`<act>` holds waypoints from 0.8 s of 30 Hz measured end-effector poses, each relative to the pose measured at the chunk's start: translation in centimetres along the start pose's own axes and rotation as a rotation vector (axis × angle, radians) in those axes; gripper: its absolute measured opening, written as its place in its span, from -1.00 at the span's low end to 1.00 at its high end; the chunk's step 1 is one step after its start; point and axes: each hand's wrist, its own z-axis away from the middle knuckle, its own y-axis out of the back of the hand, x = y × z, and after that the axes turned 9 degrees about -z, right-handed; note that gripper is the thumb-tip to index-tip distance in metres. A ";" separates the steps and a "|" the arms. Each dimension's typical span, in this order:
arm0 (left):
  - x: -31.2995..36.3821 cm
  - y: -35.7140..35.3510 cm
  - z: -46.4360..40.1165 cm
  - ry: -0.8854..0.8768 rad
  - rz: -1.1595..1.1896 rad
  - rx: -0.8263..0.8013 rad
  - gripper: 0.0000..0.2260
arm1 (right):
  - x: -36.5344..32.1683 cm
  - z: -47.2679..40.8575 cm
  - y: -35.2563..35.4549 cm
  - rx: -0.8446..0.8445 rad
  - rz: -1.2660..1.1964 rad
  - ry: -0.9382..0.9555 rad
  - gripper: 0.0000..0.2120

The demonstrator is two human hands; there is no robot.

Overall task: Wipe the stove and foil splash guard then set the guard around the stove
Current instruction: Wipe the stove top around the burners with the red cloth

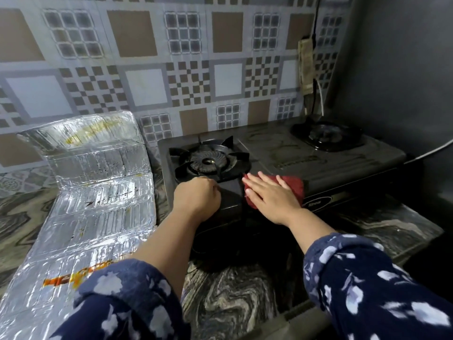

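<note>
My right hand (270, 198) lies flat, fingers spread, pressing a red cloth (293, 186) onto the front of the black stove (318, 165). My left hand (197, 198), curled into a loose fist and holding nothing I can see, rests beside the left burner (208, 161). The stained foil guard (93, 192) lies on the counter (225, 298) just left of the stove, its far end bent up against the tiled wall (186, 69).

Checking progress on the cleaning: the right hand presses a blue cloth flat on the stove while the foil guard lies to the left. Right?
Not quite: the cloth is red, as the head view shows. The right hand does press it flat on the stove, foil guard to the left.
</note>
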 end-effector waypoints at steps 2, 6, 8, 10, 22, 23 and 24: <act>2.0 -0.1 -0.8 -0.040 0.021 -0.017 -0.70 | 2.8 0.1 1.2 -0.003 0.010 -0.068 -0.54; 6.3 -0.3 -2.8 -0.109 0.064 -0.063 -0.70 | 6.6 -0.1 2.9 -0.009 0.005 -0.131 -0.53; 8.1 -0.5 -4.0 -0.130 0.093 -0.120 -0.69 | 8.2 -0.5 3.5 -0.017 0.003 -0.152 -0.52; 9.6 -0.6 -5.3 -0.130 0.105 -0.187 -0.67 | 9.8 -1.2 4.2 -0.046 0.001 -0.196 -0.50; 13.6 -1.4 -9.0 0.103 0.125 -0.009 -0.69 | 9.7 -7.8 4.3 -0.194 0.001 0.013 -0.48; 13.9 -1.2 -9.1 0.118 0.115 -0.010 -0.70 | 10.0 -7.1 4.4 -0.193 -0.012 0.057 -0.49; 14.5 -1.0 -9.3 0.122 0.114 -0.023 -0.70 | 10.6 -6.3 4.5 -0.184 -0.019 0.090 -0.49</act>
